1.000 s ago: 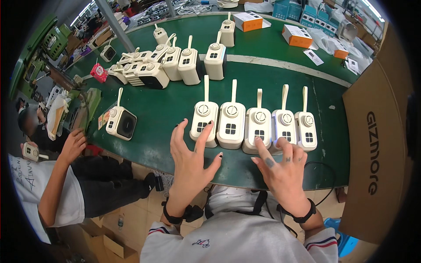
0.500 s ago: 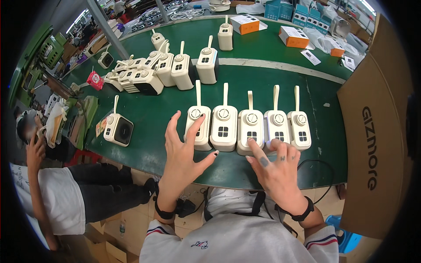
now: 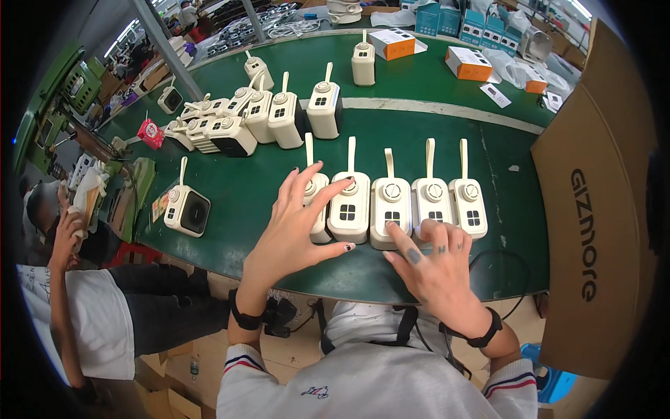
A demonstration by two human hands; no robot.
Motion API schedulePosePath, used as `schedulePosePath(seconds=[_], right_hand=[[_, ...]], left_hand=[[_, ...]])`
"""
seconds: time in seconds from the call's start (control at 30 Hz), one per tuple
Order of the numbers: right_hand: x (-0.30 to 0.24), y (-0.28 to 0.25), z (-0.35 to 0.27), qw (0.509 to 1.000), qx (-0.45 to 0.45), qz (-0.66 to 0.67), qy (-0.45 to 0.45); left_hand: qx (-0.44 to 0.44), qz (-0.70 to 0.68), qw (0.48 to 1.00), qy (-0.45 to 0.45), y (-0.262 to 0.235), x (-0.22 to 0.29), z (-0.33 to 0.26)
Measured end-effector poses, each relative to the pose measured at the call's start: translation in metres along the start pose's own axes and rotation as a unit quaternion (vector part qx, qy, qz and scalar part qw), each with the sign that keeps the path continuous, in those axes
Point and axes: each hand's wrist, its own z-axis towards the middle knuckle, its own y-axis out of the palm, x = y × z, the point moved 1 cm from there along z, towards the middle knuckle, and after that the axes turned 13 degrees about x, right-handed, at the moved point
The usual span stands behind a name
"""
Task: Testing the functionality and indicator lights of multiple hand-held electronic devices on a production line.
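Several cream portable speakers stand in a row before me, each with a round knob, dark square buttons and an upright strap loop. My left hand is spread over the leftmost speaker, partly hiding it. Its index fingertip is at the knob of the second speaker, and its thumb is by that speaker's near edge; firm contact is unclear. My right hand points its index finger onto the buttons of the middle speaker. Its other fingers bend near the fourth speaker. Neither hand grips anything.
More cream speakers cluster at the back left of the green table. A lone speaker stands at left. A tall cardboard box borders the right side. Orange-and-white boxes lie at the back. A person stands at left.
My left hand has moved right relative to the row, its index finger going from the leftmost speaker to the second one's knob. My right index finger stays at the middle speaker's buttons.
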Motion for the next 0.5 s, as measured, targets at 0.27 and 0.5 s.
schedulePosePath(seconds=[0.27,0.5], right_hand=[[0.083,-0.018,0.042,0.988,-0.154,0.017,-0.024],[0.145,-0.006,0.055,0.976,-0.216,0.034,-0.004]], left_hand=[[0.046,0.117,0.988,0.09,0.029,0.013,0.012],[0.123,0.131,0.978,0.11,0.078,0.025,0.053]])
